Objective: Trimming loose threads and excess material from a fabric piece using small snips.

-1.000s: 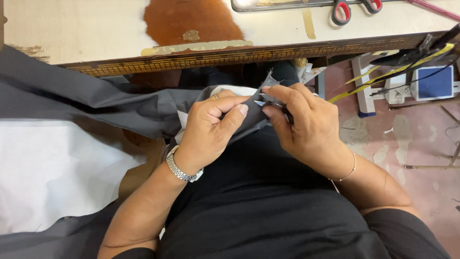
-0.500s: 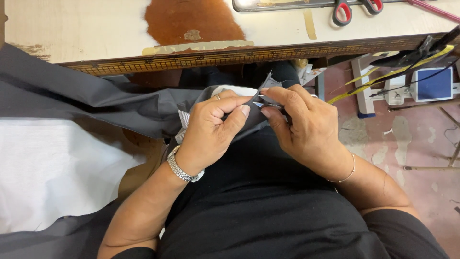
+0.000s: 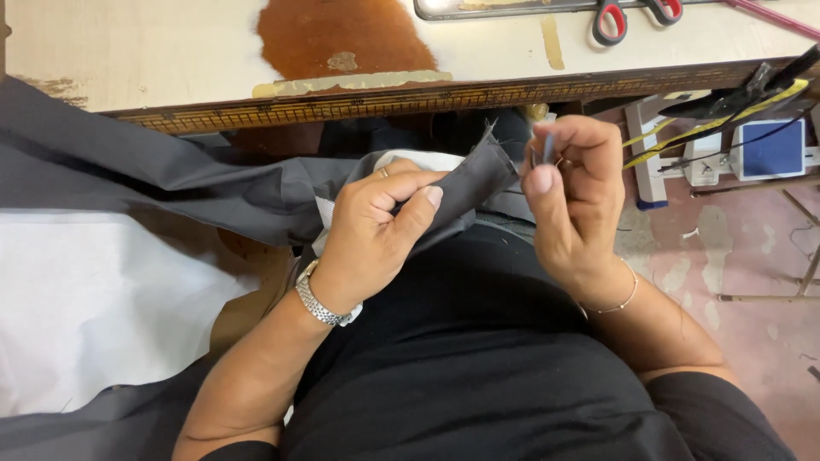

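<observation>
My left hand [image 3: 376, 230] pinches a fold of grey fabric [image 3: 171, 171] over my lap, thumb pressed on its frayed end [image 3: 478, 175]. A metal watch sits on that wrist. My right hand [image 3: 574, 192] is lifted a little to the right of the fabric end, fingers curled around a small slim blue-grey tool [image 3: 547, 147] that points up. The tool's tip is clear of the cloth. The grey fabric runs off to the left and drapes down past white cloth [image 3: 94, 299].
A worn wooden table [image 3: 171, 43] with a brown stain lies just ahead, red-handled scissors [image 3: 636, 15] on its far right. Right of me, over the pink floor, stand a blue-and-white box [image 3: 769, 149] and a yellow tape among metal frame parts.
My right hand has pulled away from the fabric end and risen with the small tool. My left hand keeps its grip on the grey fabric.
</observation>
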